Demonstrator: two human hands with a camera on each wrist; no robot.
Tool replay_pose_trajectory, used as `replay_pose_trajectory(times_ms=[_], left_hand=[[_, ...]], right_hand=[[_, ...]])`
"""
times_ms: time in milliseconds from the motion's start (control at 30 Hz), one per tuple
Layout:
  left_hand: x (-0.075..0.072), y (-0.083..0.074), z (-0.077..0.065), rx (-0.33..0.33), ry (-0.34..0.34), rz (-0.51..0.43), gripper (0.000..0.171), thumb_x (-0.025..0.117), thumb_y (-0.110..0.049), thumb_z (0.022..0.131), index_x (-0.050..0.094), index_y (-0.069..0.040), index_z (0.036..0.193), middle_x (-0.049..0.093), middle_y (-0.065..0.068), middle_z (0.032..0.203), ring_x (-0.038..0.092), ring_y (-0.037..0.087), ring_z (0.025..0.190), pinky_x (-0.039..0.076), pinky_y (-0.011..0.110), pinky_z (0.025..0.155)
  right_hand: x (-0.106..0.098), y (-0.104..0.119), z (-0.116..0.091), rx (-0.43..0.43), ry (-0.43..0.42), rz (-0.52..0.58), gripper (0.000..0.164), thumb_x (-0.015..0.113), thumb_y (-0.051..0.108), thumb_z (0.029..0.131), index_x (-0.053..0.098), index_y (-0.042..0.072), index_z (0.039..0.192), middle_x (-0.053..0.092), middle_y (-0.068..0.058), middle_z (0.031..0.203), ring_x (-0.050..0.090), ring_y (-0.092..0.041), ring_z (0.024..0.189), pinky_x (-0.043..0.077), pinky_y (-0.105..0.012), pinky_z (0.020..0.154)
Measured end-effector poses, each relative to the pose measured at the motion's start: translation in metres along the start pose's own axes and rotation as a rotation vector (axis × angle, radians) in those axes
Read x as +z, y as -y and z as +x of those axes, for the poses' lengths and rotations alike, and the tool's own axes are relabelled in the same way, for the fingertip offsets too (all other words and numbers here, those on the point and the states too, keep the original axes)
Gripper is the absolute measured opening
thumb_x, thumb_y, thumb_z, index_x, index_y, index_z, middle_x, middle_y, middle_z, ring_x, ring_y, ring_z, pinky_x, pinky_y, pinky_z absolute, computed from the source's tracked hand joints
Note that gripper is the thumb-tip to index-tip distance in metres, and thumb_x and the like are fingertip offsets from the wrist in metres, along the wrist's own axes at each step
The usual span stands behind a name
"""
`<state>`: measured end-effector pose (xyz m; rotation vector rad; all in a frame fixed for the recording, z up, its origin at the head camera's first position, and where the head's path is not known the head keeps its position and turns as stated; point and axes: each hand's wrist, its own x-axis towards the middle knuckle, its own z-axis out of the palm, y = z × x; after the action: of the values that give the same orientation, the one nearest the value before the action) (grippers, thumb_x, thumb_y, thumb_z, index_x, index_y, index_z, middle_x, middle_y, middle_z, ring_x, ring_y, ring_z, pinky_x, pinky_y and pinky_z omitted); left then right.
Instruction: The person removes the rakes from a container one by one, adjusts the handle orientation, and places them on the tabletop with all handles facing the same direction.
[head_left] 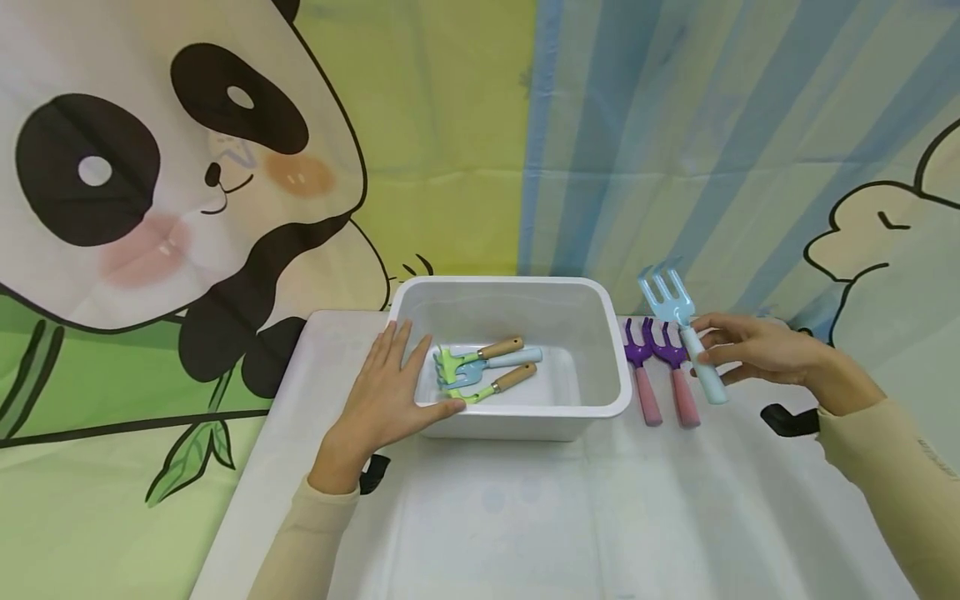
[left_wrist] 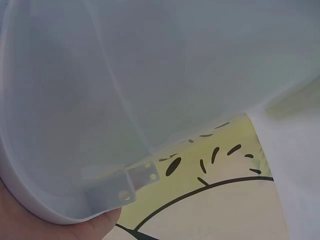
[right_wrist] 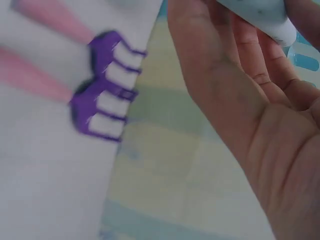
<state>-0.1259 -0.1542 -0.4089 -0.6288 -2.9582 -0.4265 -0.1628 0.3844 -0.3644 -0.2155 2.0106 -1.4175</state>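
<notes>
A light blue hand fork (head_left: 703, 362) stands tines up at the right, and my right hand (head_left: 772, 352) pinches its handle between thumb and fingers. In the right wrist view the pale handle (right_wrist: 265, 20) lies against the fingers. My left hand (head_left: 390, 392) rests with spread fingers on the near left corner of a white plastic bin (head_left: 517, 425), thumb along the front rim. Inside the bin lie another light blue hand fork (head_left: 513, 357) and two small green garden tools with wooden handles (head_left: 517, 377). Two purple hand forks with pink handles (head_left: 684, 396) lie beside the bin.
The bin stands near the back of a table with a white cloth (head_left: 510, 517). Behind it hangs a printed curtain (head_left: 435, 125) with a panda and blue stripes. The right hand is above the table's back right part, past the purple forks.
</notes>
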Motion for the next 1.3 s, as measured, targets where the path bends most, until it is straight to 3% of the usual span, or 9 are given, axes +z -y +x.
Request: replay_pose_trajectory(times_ms=[200,433,700,933,1167,1300], left_hand=[[0.0,0.0,0.0,0.01,-0.014,0.005,0.116,0.046,-0.09,0.077,0.036,-0.003,0.154,0.013,0.021,0.164,0.002,0.036,0.151,0.005,0.047,0.121],[0.001,0.0,0.0,0.009,-0.007,0.003,0.116,0.046,-0.089,0.077,0.036,-0.003,0.154,0.013,0.02,0.164,0.001,0.035,0.151,0.003,0.045,0.121],[0.001,-0.001,0.0,0.007,-0.009,0.002,0.115,0.046,-0.089,0.078,0.036,-0.003,0.154,0.014,0.021,0.164,0.001,0.035,0.151,0.003,0.046,0.121],[0.002,0.0,0.0,0.007,-0.009,0.017,0.117,0.043,-0.091,0.077,0.036,-0.004,0.155,0.013,0.02,0.164,0.0,0.035,0.151,0.003,0.045,0.121],[0.002,0.0,0.0,0.007,-0.009,0.012,0.117,0.042,-0.091,0.077,0.037,-0.003,0.154,0.014,0.021,0.164,0.001,0.035,0.151,0.002,0.044,0.122],[0.002,0.0,0.0,0.01,-0.01,0.017,0.116,0.043,-0.09,0.077,0.037,-0.003,0.154,0.015,0.021,0.163,0.001,0.035,0.151,0.003,0.044,0.122]], right_hand=[[-0.023,-0.046,-0.012,0.027,-0.035,0.115,0.024,0.048,0.005,0.106,0.048,0.016,0.128,0.064,-0.012,0.114,0.066,-0.03,0.105,0.055,-0.052,0.087],[-0.039,-0.089,-0.018,0.141,-0.149,0.235,0.031,0.051,0.009,0.105,0.037,0.007,0.133,0.066,-0.007,0.114,0.066,-0.028,0.107,0.054,-0.051,0.089],[-0.048,-0.123,-0.015,0.228,-0.219,0.304,0.031,0.054,0.012,0.104,0.04,0.009,0.131,0.069,-0.005,0.112,0.066,-0.025,0.104,0.055,-0.046,0.088],[-0.052,-0.141,-0.009,0.279,-0.224,0.302,0.029,0.056,0.01,0.103,0.044,0.01,0.13,0.063,-0.003,0.106,0.061,-0.023,0.098,0.055,-0.044,0.085],[-0.052,-0.143,-0.001,0.372,-0.227,0.226,0.054,0.059,0.013,0.102,0.029,-0.005,0.142,0.051,-0.01,0.114,0.053,-0.027,0.1,0.053,-0.046,0.087],[-0.054,-0.143,0.003,0.419,-0.228,0.199,0.06,0.059,0.013,0.101,0.024,-0.008,0.144,0.049,-0.013,0.114,0.052,-0.029,0.099,0.054,-0.045,0.086]])
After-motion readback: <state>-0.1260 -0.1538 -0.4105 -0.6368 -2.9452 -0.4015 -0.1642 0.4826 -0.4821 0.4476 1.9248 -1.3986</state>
